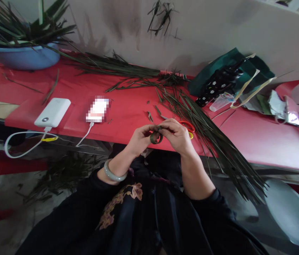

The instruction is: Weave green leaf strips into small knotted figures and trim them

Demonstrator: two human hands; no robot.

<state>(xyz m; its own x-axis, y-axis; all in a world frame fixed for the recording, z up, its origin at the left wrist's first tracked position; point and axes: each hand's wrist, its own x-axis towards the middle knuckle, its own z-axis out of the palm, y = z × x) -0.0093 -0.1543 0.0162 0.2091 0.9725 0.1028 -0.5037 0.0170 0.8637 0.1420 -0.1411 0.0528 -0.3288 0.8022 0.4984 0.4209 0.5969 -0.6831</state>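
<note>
A small ring of dark green leaf strip (156, 138) hangs between my hands, just over the front edge of the red table (130, 106). My left hand (142, 139) pinches its upper left side, and my right hand (175, 134) pinches it from the right, so the fingertips almost meet. How the strip is folded under the fingers is too small to make out. Behind my right hand lie scissors with orange handles (188, 124), partly hidden by it. A yellow loop (191, 135) shows beside them. Small leaf scraps (149, 116) rest just beyond my fingers.
Long green leaf strips (213, 145) overhang the table edge at right; more strips (117, 67) lie along the wall. A blue basin (32, 56) holds leaves. A white power bank (53, 112) and phone (98, 110) are cabled at left. A green bag (218, 67) stands back right.
</note>
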